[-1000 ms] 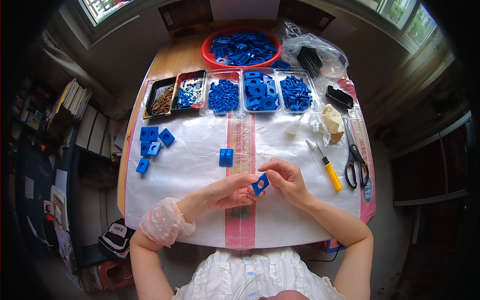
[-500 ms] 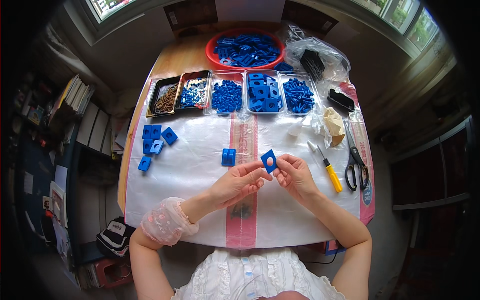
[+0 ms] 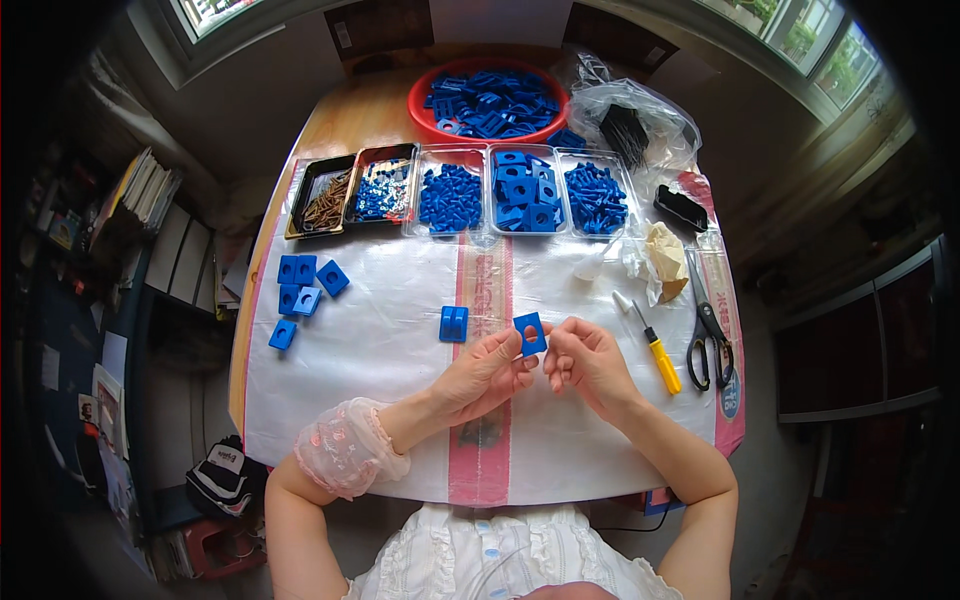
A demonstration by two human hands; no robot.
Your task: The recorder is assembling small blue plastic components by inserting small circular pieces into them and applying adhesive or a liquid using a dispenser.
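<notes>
Now the left hand pinches a blue square holed plate; right hand curled.

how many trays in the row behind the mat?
5: dark tray far left, dark tray beside it, then three clear trays rightward.

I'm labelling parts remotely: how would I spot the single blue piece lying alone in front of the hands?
Start at the white sheet covering the table, and find its pink centre stripe. The lone blue block lies flat just left of that stripe, beyond the left hand. Unlike the blue pieces grouped at the sheet's left edge, it lies alone.
</notes>
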